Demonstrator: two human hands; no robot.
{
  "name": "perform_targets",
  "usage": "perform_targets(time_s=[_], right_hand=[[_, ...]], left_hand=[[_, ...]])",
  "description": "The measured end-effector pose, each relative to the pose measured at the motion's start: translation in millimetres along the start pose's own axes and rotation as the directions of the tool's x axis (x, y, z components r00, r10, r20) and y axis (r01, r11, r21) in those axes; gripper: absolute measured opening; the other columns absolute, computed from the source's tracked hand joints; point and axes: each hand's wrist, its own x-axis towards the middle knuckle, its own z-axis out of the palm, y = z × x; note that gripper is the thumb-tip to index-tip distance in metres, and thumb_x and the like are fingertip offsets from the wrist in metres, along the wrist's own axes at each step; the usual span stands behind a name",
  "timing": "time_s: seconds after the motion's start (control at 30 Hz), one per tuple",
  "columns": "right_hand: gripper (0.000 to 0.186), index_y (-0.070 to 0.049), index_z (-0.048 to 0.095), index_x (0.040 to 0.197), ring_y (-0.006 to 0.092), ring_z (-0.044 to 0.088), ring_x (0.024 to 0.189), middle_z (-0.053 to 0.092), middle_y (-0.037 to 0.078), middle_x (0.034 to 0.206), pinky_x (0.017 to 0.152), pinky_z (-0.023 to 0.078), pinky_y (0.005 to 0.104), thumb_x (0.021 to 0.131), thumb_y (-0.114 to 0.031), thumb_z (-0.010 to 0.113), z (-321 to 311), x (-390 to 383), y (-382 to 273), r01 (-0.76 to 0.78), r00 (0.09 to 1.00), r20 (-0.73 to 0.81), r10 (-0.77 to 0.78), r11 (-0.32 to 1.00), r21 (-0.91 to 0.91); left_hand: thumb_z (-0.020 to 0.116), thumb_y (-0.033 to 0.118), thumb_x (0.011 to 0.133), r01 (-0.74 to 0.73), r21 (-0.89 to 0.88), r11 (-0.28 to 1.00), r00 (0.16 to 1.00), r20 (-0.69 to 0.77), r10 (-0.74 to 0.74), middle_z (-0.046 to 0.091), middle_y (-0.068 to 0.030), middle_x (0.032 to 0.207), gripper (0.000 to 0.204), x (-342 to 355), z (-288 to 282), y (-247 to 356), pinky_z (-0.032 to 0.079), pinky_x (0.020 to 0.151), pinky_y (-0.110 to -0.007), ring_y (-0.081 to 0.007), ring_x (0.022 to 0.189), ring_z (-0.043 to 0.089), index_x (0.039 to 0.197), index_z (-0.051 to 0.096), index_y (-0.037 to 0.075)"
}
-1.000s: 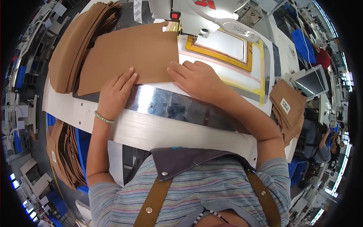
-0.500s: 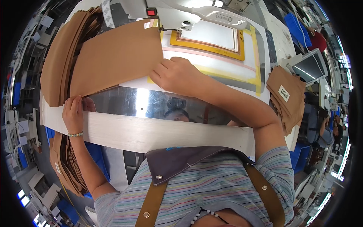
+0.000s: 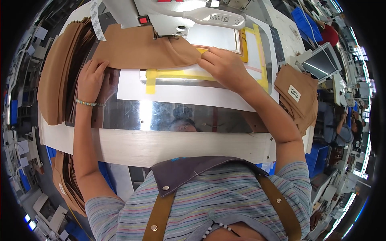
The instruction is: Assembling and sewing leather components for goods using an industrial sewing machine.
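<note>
A brown fabric panel (image 3: 136, 51) lies across the machine bed, its far edge under the white sewing machine head (image 3: 168, 19). My left hand (image 3: 89, 80), with a beaded bracelet at the wrist, pinches the panel's near left corner. With fingers closed, my right hand (image 3: 225, 66) grips its near right end, where the cloth bends into a soft fold. Part of a yellow-edged template frame (image 3: 244, 45) shows behind my right hand. Beneath the panel is a white sheet (image 3: 132, 90) with yellow tape (image 3: 151, 82) on it.
A tall stack of brown fabric pieces (image 3: 54, 76) stands at the left table edge. Brown pieces with a white label (image 3: 294, 93) are piled at the right, near a tilted screen (image 3: 321, 64). More brown pieces (image 3: 64, 180) hang below the table at left.
The fabric panel has shifted away from me and to the right, under the machine head. Both hands have moved farther forward, the right one also rightward. More of the white sheet shows.
</note>
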Motion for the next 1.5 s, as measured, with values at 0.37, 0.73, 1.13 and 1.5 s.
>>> perform_targets(time_s=[0.37, 0.73, 1.13, 1.5], right_hand=[[0.009, -0.012, 0.065, 0.073, 0.0162, 0.061, 0.087, 0.058, 0.0, 0.084, 0.064, 0.052, 0.0296, 0.077, -0.01, 0.073, 45.4, 69.8, -42.5, 0.136, 0.975, -0.174, -0.136, 0.991, -0.013], [0.007, -0.008, 0.065, 0.082, 0.0187, 0.063, 0.089, 0.059, 0.003, 0.091, 0.07, 0.054, 0.0314, 0.079, -0.01, 0.07, -1.5, 6.0, 3.6, 0.058, 0.998, 0.013, -0.057, 0.984, -0.169], [0.01, -0.009, 0.063, 0.078, 0.02, 0.064, 0.091, 0.058, 0.002, 0.09, 0.069, 0.056, 0.0327, 0.074, -0.005, 0.071, -67.5, -134.5, 70.3, -0.193, 0.959, 0.114, 0.261, 0.89, -0.414], [0.05, -0.016, 0.066, 0.146, 0.0413, 0.036, 0.152, 0.047, 0.014, 0.164, 0.124, 0.028, 0.0588, 0.11, -0.048, 0.053, -56.6, -180.7, 27.8, -0.636, 0.757, 0.077, 0.649, 0.759, -0.144]], left_hand=[[0.07, 0.001, 0.095, 0.238, 0.223, 0.945, 0.971, -0.043, -0.235, 0.072, -0.0076, 0.104, 0.018, -86.3, -41.0, -40.8, 0.057, 0.084, -0.04, -0.0282, 0.097, 0.07, 0.112, 0.076, 0.006], [0.071, 0.001, 0.091, 0.113, -0.093, 0.989, 0.993, -0.036, -0.117, 0.072, -0.0105, 0.101, 0.014, -30.1, -4.3, -8.7, 0.057, 0.081, -0.041, -0.031, 0.094, 0.069, 0.104, 0.074, 0.003], [0.069, 0.005, 0.084, -0.301, -0.236, 0.924, 0.954, -0.081, 0.29, 0.071, -0.0037, 0.105, 0.024, 97.4, 50.8, 90.2, 0.057, 0.085, -0.037, -0.0227, 0.099, 0.068, 0.108, 0.075, 0.006], [0.067, 0.023, 0.102, 0.052, -0.314, 0.948, 0.984, 0.176, 0.004, 0.052, -0.0138, 0.162, 0.052, 66.3, 37.8, 110.8, 0.03, 0.128, -0.051, -0.0391, 0.156, 0.035, 0.152, 0.061, 0.011]])
